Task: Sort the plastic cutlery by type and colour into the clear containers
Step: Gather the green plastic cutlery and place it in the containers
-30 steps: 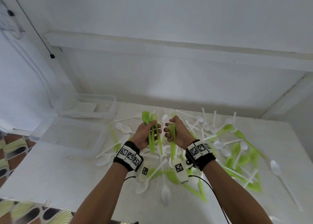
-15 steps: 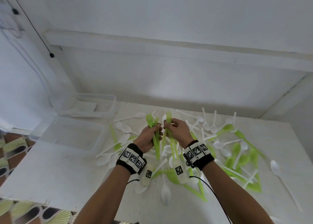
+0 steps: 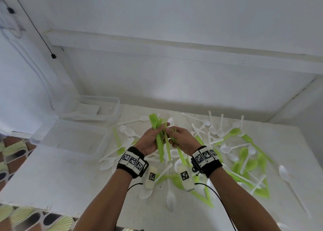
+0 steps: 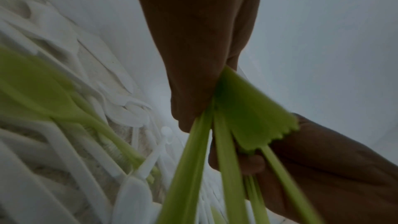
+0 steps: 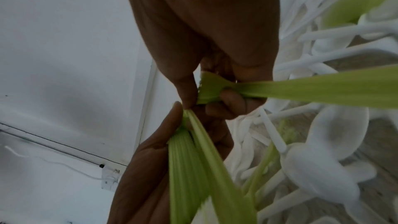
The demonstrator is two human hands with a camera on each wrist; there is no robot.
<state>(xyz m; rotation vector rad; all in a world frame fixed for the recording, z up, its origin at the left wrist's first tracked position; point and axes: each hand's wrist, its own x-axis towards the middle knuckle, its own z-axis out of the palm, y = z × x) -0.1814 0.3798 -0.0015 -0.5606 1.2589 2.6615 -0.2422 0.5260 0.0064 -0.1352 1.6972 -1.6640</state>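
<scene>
My left hand grips a bundle of green forks, tines pointing away from me, held above the table. My right hand touches it from the right and pinches one green fork near its head. In the left wrist view the green fork handles fan out from under my left hand. The right wrist view shows my right hand curled round a green fork head, with the left hand's bundle below it. A pile of white spoons and green spoons lies scattered under both hands.
Two clear containers stand at the table's left: a near one and a far one holding white pieces. A lone white spoon lies at the right. The white table ends at a wall behind; a patterned floor shows left.
Both hands rose a little and came together. The right hand's green forks went over toward the left hand's bundle, which now looks thicker; the right hand still pinches one.
</scene>
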